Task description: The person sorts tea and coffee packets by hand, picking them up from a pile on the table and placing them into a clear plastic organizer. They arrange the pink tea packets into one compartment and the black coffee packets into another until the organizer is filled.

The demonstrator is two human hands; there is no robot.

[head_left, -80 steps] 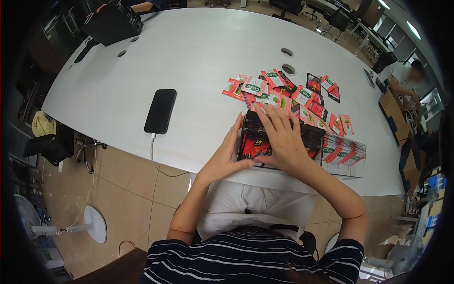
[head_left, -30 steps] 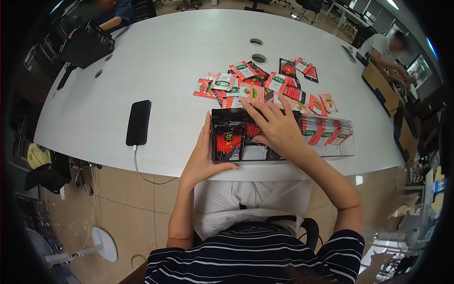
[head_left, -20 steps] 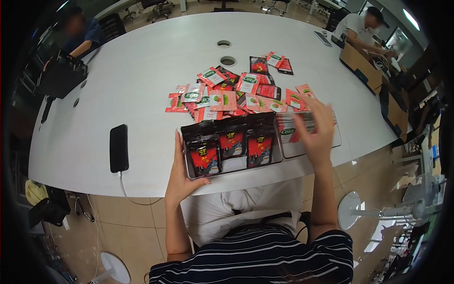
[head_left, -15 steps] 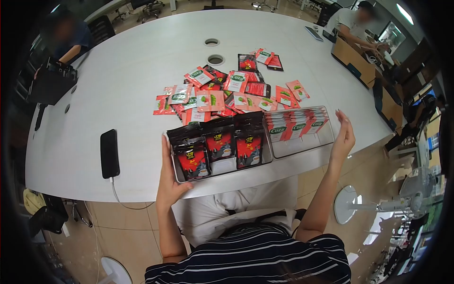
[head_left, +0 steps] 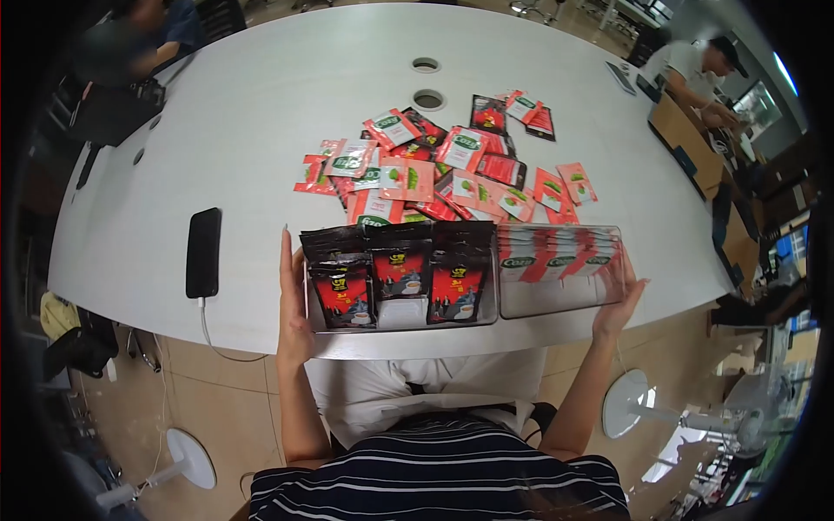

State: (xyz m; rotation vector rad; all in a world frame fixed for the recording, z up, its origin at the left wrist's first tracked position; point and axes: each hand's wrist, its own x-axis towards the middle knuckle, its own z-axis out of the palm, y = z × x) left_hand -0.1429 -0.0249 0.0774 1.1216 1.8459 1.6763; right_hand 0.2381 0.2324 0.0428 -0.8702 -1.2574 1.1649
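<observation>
A clear container (head_left: 556, 310) lies near the table's front edge, with two sections side by side; whether they are joined I cannot tell. Black-and-red coffee sachets (head_left: 400, 273) stand in rows in its left section. Pink-and-white Cozy sachets (head_left: 556, 260) line the back of the right section. My left hand (head_left: 295, 304) holds the left end, its fingers along the outer side. At the other end, my right hand (head_left: 618, 304) grips the right wall, partly seen through the clear plastic. Behind the container, a loose pile of mixed sachets (head_left: 406, 178) overlaps on the table.
A black phone (head_left: 204, 253) with a white cable lies left on the white table (head_left: 252, 130). Two cable holes are behind the pile. People sit at the far left and far right. Open cardboard boxes (head_left: 686, 143) and another phone (head_left: 620, 76) are at the right.
My right hand has come in from beside the container onto its right end. The container now sits straighter, its right side nearer me. The view has shifted slightly.
</observation>
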